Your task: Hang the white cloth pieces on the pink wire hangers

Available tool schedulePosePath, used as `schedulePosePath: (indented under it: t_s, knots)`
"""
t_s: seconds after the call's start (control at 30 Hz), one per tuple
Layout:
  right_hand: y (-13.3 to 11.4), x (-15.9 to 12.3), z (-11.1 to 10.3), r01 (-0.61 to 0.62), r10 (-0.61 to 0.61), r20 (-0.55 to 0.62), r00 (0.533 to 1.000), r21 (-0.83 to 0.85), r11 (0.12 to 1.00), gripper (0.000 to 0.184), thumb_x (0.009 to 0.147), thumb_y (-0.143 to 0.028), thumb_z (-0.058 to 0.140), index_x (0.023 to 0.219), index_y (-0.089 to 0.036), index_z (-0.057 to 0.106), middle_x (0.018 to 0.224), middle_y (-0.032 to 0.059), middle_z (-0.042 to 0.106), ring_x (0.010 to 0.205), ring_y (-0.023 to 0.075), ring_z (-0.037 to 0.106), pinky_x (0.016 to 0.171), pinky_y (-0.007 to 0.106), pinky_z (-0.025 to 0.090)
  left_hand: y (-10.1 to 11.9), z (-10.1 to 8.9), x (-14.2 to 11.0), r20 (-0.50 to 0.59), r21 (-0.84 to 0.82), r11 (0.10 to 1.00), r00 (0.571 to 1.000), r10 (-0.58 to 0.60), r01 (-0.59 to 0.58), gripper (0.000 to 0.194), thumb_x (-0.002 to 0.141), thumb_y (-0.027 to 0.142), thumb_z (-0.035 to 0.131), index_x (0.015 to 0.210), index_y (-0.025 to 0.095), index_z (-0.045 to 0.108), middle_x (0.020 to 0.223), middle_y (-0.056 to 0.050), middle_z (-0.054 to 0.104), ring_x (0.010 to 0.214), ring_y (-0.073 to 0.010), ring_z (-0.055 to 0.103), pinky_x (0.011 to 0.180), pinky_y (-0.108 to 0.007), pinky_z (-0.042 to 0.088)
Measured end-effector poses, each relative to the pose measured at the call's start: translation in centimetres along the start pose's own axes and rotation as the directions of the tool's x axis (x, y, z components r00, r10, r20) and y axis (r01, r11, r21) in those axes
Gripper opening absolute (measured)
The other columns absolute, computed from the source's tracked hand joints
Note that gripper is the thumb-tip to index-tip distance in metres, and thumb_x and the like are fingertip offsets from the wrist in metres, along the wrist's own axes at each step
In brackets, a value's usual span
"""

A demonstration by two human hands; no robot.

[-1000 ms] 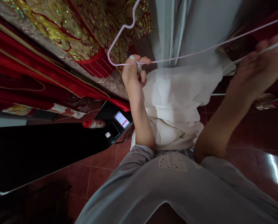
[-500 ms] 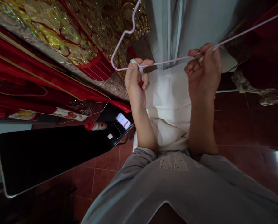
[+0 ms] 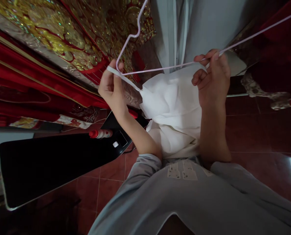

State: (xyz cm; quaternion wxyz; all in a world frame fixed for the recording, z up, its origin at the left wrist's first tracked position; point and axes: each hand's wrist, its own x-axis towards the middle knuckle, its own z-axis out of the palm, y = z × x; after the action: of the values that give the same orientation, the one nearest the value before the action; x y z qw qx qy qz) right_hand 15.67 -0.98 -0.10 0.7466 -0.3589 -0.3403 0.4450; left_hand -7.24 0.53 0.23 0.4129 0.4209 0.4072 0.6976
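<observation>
A thin pale pink wire hanger [image 3: 135,31] hangs in front of me, its lower bar running from left to upper right. My left hand [image 3: 111,86] is closed on a white strap [image 3: 125,78] of a white garment [image 3: 174,107], pulling it out to the left beside the hanger's end. My right hand [image 3: 212,76] pinches the hanger's bar together with the garment's upper edge. The garment droops between my forearms down to my grey sleeves.
Red and gold embroidered fabric [image 3: 62,39] fills the upper left. A black ironing board [image 3: 50,163] lies at the left with a red-capped spray bottle [image 3: 100,133] and a small white object [image 3: 115,144] on it. Dark red floor tiles [image 3: 257,130] lie below.
My right hand came in from the far right and took the hanger's bar. My left hand has moved left, drawing the white strap out; the garment has risen toward the bar.
</observation>
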Motion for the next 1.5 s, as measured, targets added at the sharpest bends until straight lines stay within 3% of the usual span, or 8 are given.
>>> schedulePosePath:
  t_s: [0.1, 0.17, 0.6, 0.73, 1.07, 1.3, 1.4, 1.5]
  knots:
    - [-0.2, 0.3, -0.4, -0.027, 0.027, -0.010, 1.000, -0.012, 1.000, 0.027, 0.082, -0.047, 0.050, 0.084, -0.020, 0.046, 0.084, -0.0002, 0.057, 0.052, 0.0051, 0.031, 0.048, 0.024, 0.018, 0.9, 0.0, 0.8, 0.152, 0.153, 0.934, 0.942, 0.299, -0.321, 0.014, 0.090, 0.018, 0.066, 0.103, 0.020, 0.071, 0.098, -0.003, 0.070, 0.102, -0.0260, 0.058, 0.083, -0.036, 0.051]
    - [-0.3, 0.5, -0.7, -0.035, 0.035, -0.005, 0.999, -0.026, 0.999, 0.029, 0.081, -0.049, 0.051, 0.083, -0.021, 0.046, 0.083, -0.0007, 0.057, 0.050, 0.0049, 0.029, 0.047, 0.024, 0.016, 1.6, 0.6, 1.2, 0.227, 0.195, 0.907, 0.917, 0.327, -0.372, 0.012, 0.089, 0.020, 0.069, 0.100, 0.019, 0.072, 0.093, -0.004, 0.071, 0.096, -0.0255, 0.061, 0.086, -0.039, 0.051]
    - [-0.1, 0.6, -1.1, -0.064, 0.066, 0.016, 0.998, -0.120, 0.991, 0.030, 0.077, -0.057, 0.051, 0.082, -0.027, 0.051, 0.090, 0.0002, 0.059, 0.067, 0.0114, 0.044, 0.044, 0.024, 0.019, 4.1, 5.6, 4.2, 0.377, 0.198, 0.966, 0.923, 0.079, -0.163, 0.043, 0.095, -0.008, 0.043, 0.063, 0.017, 0.057, 0.061, 0.000, 0.045, 0.057, -0.0138, 0.042, 0.054, -0.021, 0.040]
    - [-0.3, 0.4, -1.0, -0.085, 0.090, 0.021, 0.996, -0.164, 0.983, 0.028, 0.077, -0.057, 0.050, 0.082, -0.029, 0.051, 0.092, -0.0009, 0.059, 0.071, 0.0124, 0.047, 0.044, 0.024, 0.021, 3.5, 5.2, 4.6, 0.416, 0.179, 0.953, 0.897, 0.150, -0.243, 0.040, 0.097, -0.004, 0.046, 0.064, 0.015, 0.058, 0.057, 0.000, 0.043, 0.053, -0.0126, 0.039, 0.052, -0.022, 0.036]
    - [0.1, 0.5, -1.0, -0.026, 0.030, 0.052, 0.998, -0.071, 0.997, 0.032, 0.080, -0.053, 0.053, 0.082, -0.021, 0.048, 0.090, -0.0001, 0.058, 0.053, 0.0045, 0.033, 0.042, 0.022, 0.019, -3.2, 4.5, 0.1, 0.084, -0.211, 0.976, 0.996, -0.038, 0.055, 0.032, 0.104, 0.027, 0.038, 0.076, 0.020, 0.053, 0.069, -0.002, 0.059, 0.063, -0.0153, 0.057, 0.062, -0.027, 0.046]
    - [0.0, 0.5, -0.2, -0.009, 0.008, -0.029, 1.000, -0.038, 0.999, 0.025, 0.081, -0.044, 0.054, 0.086, -0.020, 0.053, 0.092, -0.0001, 0.060, 0.052, 0.0026, 0.039, 0.039, 0.020, 0.022, -2.8, 6.3, -2.2, -0.017, -0.118, 0.992, 0.999, 0.034, -0.036, 0.028, 0.106, 0.030, 0.029, 0.086, 0.024, 0.047, 0.088, -0.002, 0.068, 0.080, -0.0179, 0.063, 0.076, -0.030, 0.046]
    - [-0.5, 0.4, -0.3, 0.041, -0.051, -0.153, 0.987, -0.065, 0.997, 0.026, 0.081, -0.040, 0.052, 0.091, -0.017, 0.059, 0.106, 0.0027, 0.061, 0.073, 0.0075, 0.058, 0.040, 0.016, 0.029, -2.4, 6.1, -2.0, -0.033, -0.099, 0.994, 0.998, 0.050, -0.053, 0.027, 0.105, 0.034, 0.032, 0.085, 0.025, 0.047, 0.086, -0.002, 0.067, 0.078, -0.0200, 0.062, 0.077, -0.033, 0.046]
    - [-1.4, 1.0, -1.9, 0.115, -0.153, -0.334, 0.930, -0.130, 0.985, 0.031, 0.086, -0.030, 0.036, 0.096, -0.013, 0.060, 0.102, 0.0064, 0.063, 0.059, 0.0052, 0.055, 0.038, 0.016, 0.029, -2.6, 5.9, -1.8, 0.001, -0.161, 0.980, 0.993, 0.118, -0.117, 0.027, 0.104, 0.035, 0.032, 0.084, 0.025, 0.047, 0.083, -0.002, 0.067, 0.071, -0.0213, 0.060, 0.073, -0.035, 0.045]
